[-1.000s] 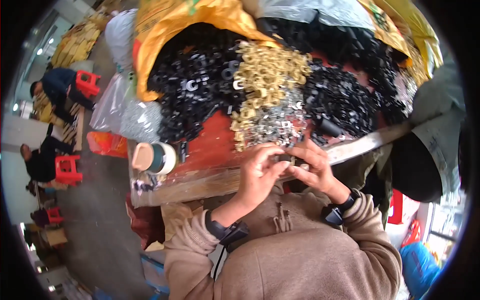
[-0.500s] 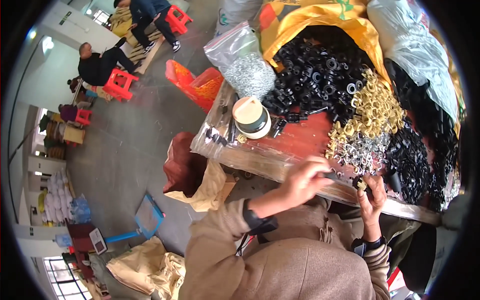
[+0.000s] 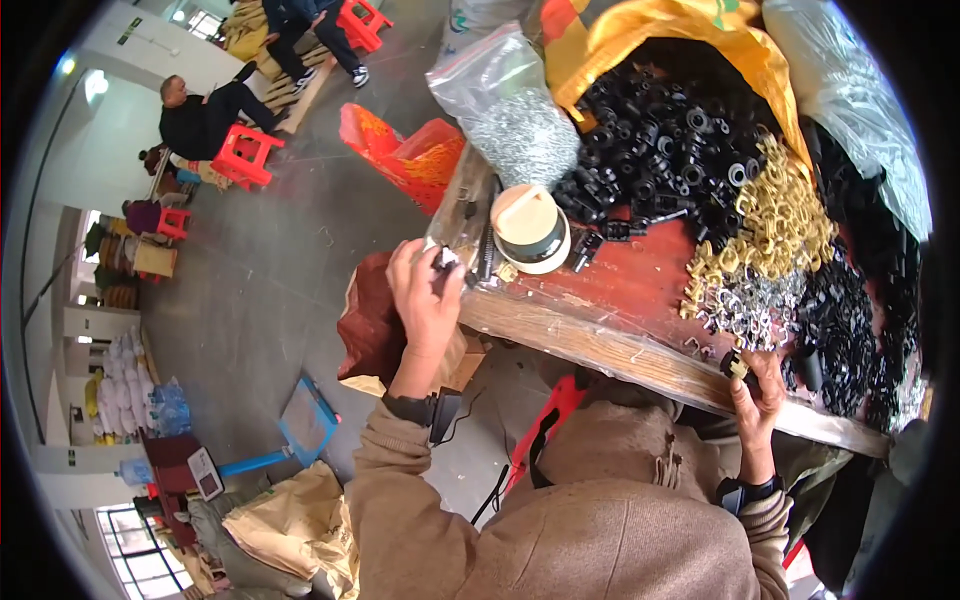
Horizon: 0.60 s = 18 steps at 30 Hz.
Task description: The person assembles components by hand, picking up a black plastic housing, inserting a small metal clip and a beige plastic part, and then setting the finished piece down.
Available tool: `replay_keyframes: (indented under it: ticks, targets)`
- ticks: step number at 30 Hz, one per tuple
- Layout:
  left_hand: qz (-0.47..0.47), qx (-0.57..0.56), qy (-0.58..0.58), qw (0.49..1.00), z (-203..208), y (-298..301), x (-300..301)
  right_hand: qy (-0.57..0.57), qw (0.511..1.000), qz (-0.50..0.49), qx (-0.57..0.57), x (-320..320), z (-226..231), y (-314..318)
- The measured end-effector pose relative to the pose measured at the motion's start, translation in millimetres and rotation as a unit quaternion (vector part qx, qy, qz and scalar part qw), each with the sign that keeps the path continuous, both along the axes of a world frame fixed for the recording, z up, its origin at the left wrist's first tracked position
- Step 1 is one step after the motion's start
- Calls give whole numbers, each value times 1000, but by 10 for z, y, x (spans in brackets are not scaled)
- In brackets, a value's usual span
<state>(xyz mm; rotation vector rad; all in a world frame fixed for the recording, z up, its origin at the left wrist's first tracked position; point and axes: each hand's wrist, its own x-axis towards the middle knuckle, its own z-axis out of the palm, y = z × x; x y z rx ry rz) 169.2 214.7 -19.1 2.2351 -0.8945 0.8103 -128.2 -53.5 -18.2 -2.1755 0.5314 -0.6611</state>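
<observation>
My left hand (image 3: 424, 303) reaches over the table's left corner, its fingers curled round a small black piece (image 3: 440, 268) with a whitish spot; its exact kind is hidden. At the table's front edge, my right hand (image 3: 759, 402) pinches a small black plastic part with a brass-coloured piece (image 3: 738, 367) on it, between thumb and fingers. Just beyond it lie silvery metal clips (image 3: 757, 307) and a heap of brass-coloured clips (image 3: 775, 225). Small black parts (image 3: 850, 330) are piled to its right. A cream-lidded round jar (image 3: 531, 225) stands between the hands.
Black ring-shaped fittings (image 3: 660, 150) spill from a yellow sack (image 3: 690, 28). Beside it stands a clear bag of small silvery pieces (image 3: 520, 135). A dark red sack (image 3: 370, 325) is below the table's left corner. People sit on red stools (image 3: 247, 155) at far left.
My left hand has swung left from near my right hand to the table's left corner. My right hand keeps its grip on the black part. The view has shifted slightly.
</observation>
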Motion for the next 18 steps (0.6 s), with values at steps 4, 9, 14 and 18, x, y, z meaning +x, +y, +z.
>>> replay_keyframes:
  ticks: [4, 9, 14, 18]
  targets:
    - [-165, -135, 188, 959, -48, -250, -428, -26, 995, 81, 43, 5, 6, -84]
    - [-371, -117, 709, 588, 178, -1009, -1240, -78, 953, 260, 137, 185, 39, -14]
    - [-400, 62, 865, 295, 157, -1422, -1444, -42, 941, 285, 174, -11, 125, -9]
    - [-423, 92, 855, 285, 60, -1504, -1536, -41, 941, 292, 167, -129, 128, -77]
